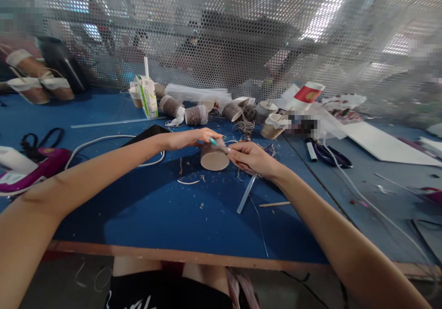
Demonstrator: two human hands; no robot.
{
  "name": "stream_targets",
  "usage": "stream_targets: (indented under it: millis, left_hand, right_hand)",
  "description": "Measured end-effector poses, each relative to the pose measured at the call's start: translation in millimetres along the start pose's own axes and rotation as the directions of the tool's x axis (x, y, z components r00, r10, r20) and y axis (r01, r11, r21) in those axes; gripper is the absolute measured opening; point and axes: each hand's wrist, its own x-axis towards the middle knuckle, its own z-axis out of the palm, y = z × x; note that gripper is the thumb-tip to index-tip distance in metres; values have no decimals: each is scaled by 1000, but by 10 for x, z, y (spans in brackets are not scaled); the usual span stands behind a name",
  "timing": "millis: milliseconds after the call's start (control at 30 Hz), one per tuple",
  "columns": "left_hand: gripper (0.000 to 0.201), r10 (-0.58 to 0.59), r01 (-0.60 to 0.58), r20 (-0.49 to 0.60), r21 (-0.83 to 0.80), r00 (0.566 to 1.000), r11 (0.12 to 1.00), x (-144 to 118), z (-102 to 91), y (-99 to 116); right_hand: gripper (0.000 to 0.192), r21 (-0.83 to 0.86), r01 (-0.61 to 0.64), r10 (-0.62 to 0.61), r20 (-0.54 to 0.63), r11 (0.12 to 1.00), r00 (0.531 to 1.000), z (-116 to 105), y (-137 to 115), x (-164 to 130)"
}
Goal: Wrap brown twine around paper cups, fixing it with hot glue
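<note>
At the middle of the blue table lies a small cup (214, 160) wrapped in brown-grey twine, its pale round base facing me. My left hand (203, 136) is closed over its top from the left, with green nails showing. From the right, my right hand (249, 158) pinches a greyish strip (223, 148) at the cup's upper edge. Whether that strip is twine or cloth, I cannot tell. Scraps of fibre lie around the cup. Below my right hand rest a translucent glue stick (246, 195) and a thin wooden stick (274, 204).
A purple glue gun (44, 166) stands at the left with a white cord. Along the back are several twine-wrapped cups (196, 115), a drink carton (148, 97), a red and white paper cup (308, 95) and a perforated metal screen (221, 37). A white board (386, 143) lies right.
</note>
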Motion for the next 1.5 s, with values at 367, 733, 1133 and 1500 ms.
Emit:
stream_targets:
  millis: [367,733,1133,1500]
  left_hand:
    - [56,11,-10,20,-16,1000,1000,34,-6,-46]
    - [56,11,-12,10,30,1000,999,73,-3,-72]
    - [65,-74,72,36,64,997,995,70,21,30]
    - [56,14,-13,-3,66,1000,998,91,36,-98]
  right_hand:
    - [46,-65,8,-8,-6,998,1000,2,3,2]
    - [42,-147,22,-23,-5,989,1000,-4,-7,-6]
    - [38,-248,16,-19,-12,969,1000,-8,-44,-11]
    - [41,-264,16,-22,-19,964,1000,3,-41,-7]
